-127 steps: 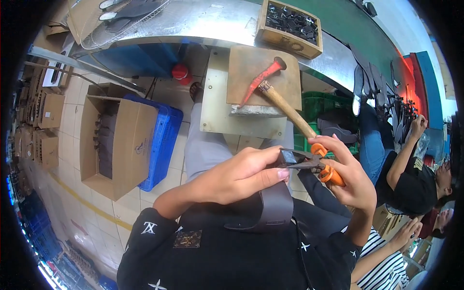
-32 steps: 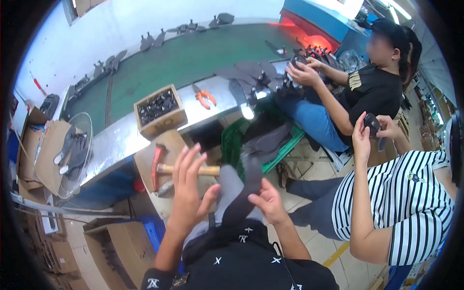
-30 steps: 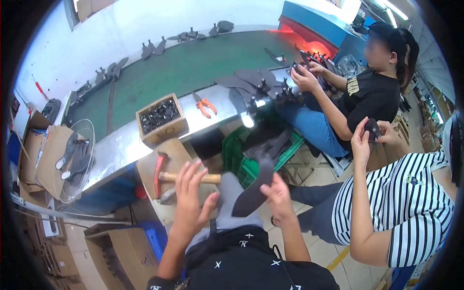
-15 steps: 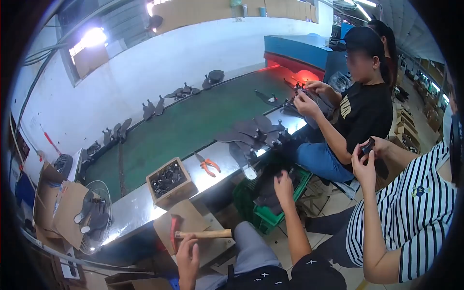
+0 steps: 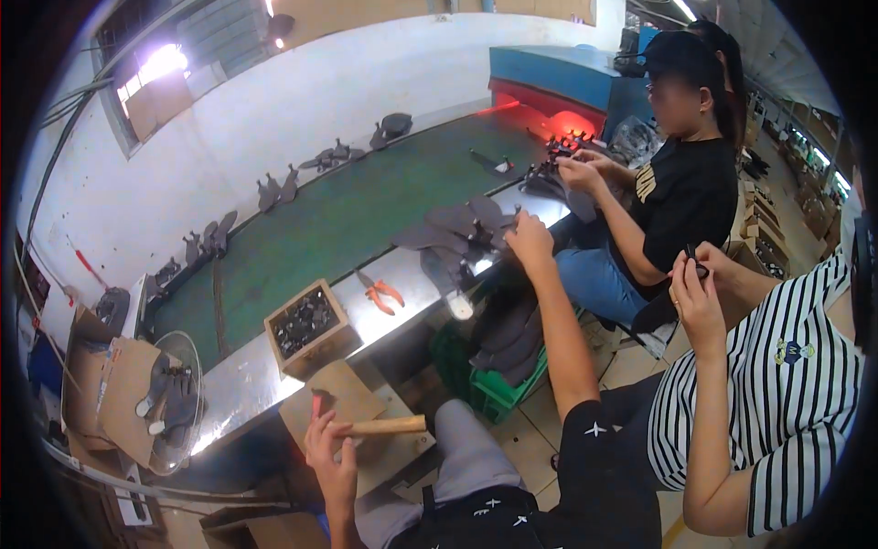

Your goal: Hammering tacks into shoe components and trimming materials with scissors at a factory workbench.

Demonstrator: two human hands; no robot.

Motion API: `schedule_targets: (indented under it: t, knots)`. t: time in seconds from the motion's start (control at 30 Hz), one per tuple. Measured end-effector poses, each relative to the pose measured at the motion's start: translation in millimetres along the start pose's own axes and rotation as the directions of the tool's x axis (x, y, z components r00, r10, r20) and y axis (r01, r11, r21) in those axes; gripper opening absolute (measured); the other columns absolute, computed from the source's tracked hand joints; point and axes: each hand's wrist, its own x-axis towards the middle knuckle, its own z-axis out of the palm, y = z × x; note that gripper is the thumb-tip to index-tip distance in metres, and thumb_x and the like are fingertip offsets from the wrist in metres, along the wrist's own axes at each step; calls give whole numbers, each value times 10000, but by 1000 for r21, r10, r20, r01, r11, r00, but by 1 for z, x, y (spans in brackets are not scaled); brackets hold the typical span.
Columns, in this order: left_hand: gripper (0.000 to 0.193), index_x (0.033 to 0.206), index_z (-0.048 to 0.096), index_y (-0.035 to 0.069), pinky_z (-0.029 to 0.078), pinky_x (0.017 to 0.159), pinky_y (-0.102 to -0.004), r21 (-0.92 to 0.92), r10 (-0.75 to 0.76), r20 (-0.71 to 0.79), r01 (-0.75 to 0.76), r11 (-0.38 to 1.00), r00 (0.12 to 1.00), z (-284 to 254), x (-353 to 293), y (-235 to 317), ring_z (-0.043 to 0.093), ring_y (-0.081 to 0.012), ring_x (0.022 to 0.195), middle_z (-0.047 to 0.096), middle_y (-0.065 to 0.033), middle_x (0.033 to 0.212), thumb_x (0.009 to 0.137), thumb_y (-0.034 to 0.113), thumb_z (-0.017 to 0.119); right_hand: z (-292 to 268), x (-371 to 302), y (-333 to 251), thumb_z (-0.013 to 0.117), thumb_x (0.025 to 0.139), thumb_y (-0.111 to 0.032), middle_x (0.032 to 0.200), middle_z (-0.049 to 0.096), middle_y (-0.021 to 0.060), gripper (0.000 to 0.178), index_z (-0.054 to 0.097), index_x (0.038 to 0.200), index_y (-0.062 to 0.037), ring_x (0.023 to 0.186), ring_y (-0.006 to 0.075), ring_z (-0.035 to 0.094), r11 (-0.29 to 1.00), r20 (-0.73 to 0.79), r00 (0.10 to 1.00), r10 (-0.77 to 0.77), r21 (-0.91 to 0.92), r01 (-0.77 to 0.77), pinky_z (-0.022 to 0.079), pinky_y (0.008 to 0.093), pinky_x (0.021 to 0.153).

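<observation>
Factory workshop, a shoe-part assembly line by the look: long green conveyor belt [image 5: 357, 220] carrying dark cut pieces [image 5: 274, 190], steel-edged bench with orange pliers [image 5: 380, 291], wooden box of small parts [image 5: 306, 322], hammer [image 5: 366, 425], seated co-workers [image 5: 681, 183] alongside.

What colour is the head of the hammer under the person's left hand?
Red, on a pale wooden handle; the head view shows the hammer under the left hand.

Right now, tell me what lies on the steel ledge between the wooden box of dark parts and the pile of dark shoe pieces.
In the head view, orange-handled pliers lie there, between the wooden box and the dark shoe pieces under the right hand.
</observation>
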Motion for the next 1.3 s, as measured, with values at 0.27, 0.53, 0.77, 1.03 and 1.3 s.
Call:
schedule_targets:
  t: [0.27, 0.53, 0.77, 1.03, 1.3]
  knots:
    - [217, 1020, 695, 91, 300, 1134, -462, -81, 31, -43, -34, 996, 999, 3, 1, 13, 442, -354, 1331, 581, -122, 1333, 808, 88, 648, 38, -17, 63, 746, 762, -79, 1014, 614, 192, 218, 700, 974, -60, 904, 364, 636, 957, 264, 923, -280, 158, 245, 515, 460, 797]
    - [201, 1006, 702, 79, 372, 1083, -449, -62, -14, -144, 5, 998, 989, -17, -13, 12, 525, -315, 1250, 640, -104, 1264, 817, 59, 638, -48, -12, -63, 705, 769, 3, 960, 605, 161, 168, 691, 925, -57, 861, 327, 629, 846, -219, 845, -488, 121, 520, 515, 434, 763]
    - [370, 1167, 654, 75, 305, 1111, -450, -54, 91, -295, -112, 992, 951, -44, -1, 76, 461, -321, 1315, 614, -98, 1307, 818, 179, 724, -191, -66, -222, 683, 721, 33, 832, 552, 77, 151, 687, 841, -59, 753, 255, 585, 552, -109, 603, -791, 300, 778, 501, 365, 677]
    - [461, 1356, 492, 24, 571, 826, -393, -748, -25, 93, 86, 658, 995, -70, -51, 38, 656, -313, 1044, 632, -175, 1181, 934, 125, 649, -170, -215, -300, 827, 718, -129, 1284, 529, 136, 714, 562, 1381, -143, 1144, 304, 579, 61, -20, 226, -974, 936, 347, 512, 385, 954]
    - [418, 1331, 487, 22, 609, 678, -331, -874, -363, 149, 294, 386, 920, -63, -51, -9, 699, -196, 727, 650, -117, 995, 1030, 301, 566, -70, -293, -215, 810, 732, -102, 1120, 646, 256, 916, 323, 1506, -57, 854, 397, 679, 843, 632, 558, -537, 410, 348, 558, 444, 697]
